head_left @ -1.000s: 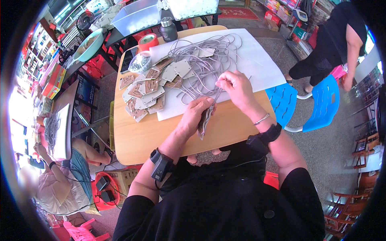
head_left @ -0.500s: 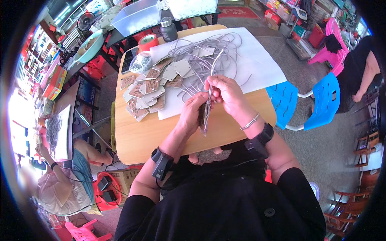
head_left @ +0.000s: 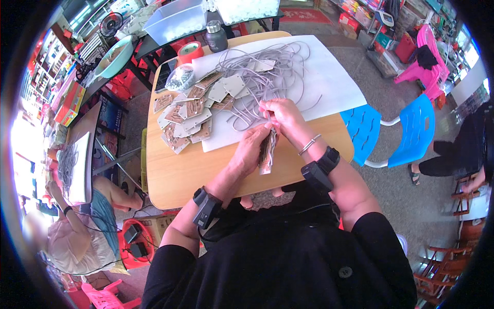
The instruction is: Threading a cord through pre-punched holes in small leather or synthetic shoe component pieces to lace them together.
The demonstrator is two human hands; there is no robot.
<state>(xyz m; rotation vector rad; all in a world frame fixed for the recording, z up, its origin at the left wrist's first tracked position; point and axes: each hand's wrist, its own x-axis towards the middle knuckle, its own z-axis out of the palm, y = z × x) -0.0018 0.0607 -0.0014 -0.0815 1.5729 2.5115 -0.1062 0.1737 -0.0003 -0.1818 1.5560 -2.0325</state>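
My left hand (head_left: pixel 250 146) is closed round a small brown and silvery circuit board (head_left: pixel 266 155), which hangs below the fingers over the table's near part. Just to the right, my right hand (head_left: pixel 284 114) pinches a thin grey cable at the board's upper end, and the two hands' fingertips almost meet. How the cable joins the board is hidden by the fingers. Beyond them spreads a tangle of grey cables (head_left: pixel 280 69) on a white sheet (head_left: pixel 329 85). A heap of boards (head_left: pixel 191 119), some brown side up and some pale, lies left of the hands.
Behind the heap stand a clear tub of small metal parts (head_left: pixel 181 78), a red tape roll (head_left: pixel 190 52), a dark bottle (head_left: pixel 216 38) and a phone (head_left: pixel 164 76). A blue chair (head_left: pixel 412 131) is at the table's right. One person (head_left: pixel 80 239) sits left; another (head_left: pixel 458 154) is far right.
My right hand has shifted slightly left and down, and the pale cable end above it no longer stands up. The board has turned, showing more of its face. The person at right has moved nearer.
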